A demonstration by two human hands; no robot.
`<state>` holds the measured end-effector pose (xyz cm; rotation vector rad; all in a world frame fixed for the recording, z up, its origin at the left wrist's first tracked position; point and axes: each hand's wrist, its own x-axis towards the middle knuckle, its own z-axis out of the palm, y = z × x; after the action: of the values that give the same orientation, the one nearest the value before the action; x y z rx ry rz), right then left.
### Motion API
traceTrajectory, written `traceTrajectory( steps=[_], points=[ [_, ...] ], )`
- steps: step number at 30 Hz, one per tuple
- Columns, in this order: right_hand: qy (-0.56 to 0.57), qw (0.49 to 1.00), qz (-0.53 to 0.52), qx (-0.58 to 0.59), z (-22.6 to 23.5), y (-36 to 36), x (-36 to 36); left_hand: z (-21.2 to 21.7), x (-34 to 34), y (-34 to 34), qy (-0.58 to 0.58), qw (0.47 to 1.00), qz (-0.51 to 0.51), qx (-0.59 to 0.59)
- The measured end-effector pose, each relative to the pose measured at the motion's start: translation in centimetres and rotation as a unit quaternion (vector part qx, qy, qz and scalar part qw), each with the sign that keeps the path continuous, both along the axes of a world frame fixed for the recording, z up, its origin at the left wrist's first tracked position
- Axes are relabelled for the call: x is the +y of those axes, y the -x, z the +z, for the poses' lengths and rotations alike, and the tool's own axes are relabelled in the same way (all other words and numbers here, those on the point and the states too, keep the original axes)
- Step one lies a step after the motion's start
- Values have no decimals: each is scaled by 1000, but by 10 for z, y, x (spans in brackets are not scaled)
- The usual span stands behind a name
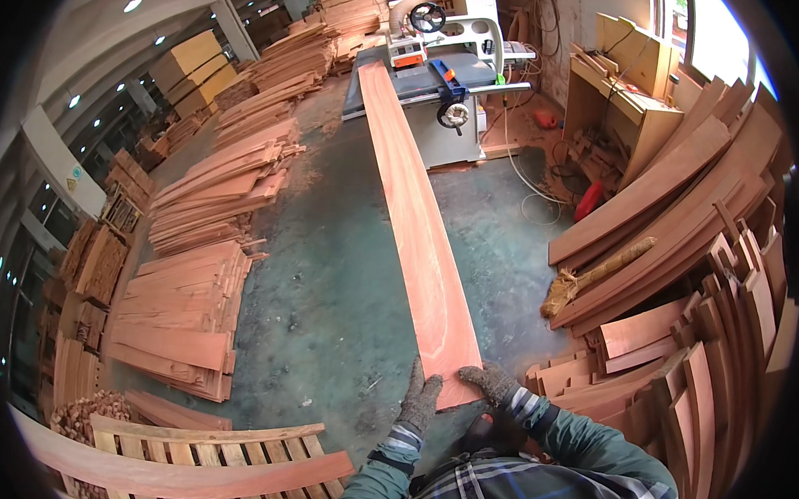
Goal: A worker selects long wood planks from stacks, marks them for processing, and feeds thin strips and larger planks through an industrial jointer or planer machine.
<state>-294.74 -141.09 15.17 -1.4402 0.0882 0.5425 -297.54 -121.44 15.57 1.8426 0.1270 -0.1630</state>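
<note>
We hold the near end of a long reddish plank [421, 222], gloved left hand [420, 400] wrapped on its left edge, gloved right hand [490, 383] pressed flat over the near right corner, fingers curled on the wood. The plank runs straight away from us, far end resting on the table saw [437, 77]. Stacked boards [186, 310] lie left, curved offcuts [680, 213] right.

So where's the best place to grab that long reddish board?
Probably the near end of the long board, from the two side edges. Its far end rests on the saw table, so only this end is free, and the left hand and right hand already sit there.
</note>
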Motion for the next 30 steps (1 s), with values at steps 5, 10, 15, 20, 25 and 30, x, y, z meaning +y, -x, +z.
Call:
traceTrajectory(
  steps=[5, 10, 15, 20, 25, 30],
  points=[
    [212, 973, 70, -54, 19, 61, 0, 2, 2, 54, 215, 967, 0, 137],
    [210, 975, 11, -70, 21, 140, 8, 2, 2, 124, 276, 944, -35, 174],
    [219, 970, -12, -104, 26, 225, 12, -33, 16, 200, -140, 960, -219, -103],
    [232, 970, -2, -73, 1, 309, 9, -48, 14, 279, 210, 964, -120, 111],
    [112, 989, 92, 41, 19, 329, -1, -41, 34, 322, -125, 983, -127, -33],
    [294, 755, 395, -433, -41, 296, -27, -90, 50, 318, -87, 991, -84, 53]
  ],
)
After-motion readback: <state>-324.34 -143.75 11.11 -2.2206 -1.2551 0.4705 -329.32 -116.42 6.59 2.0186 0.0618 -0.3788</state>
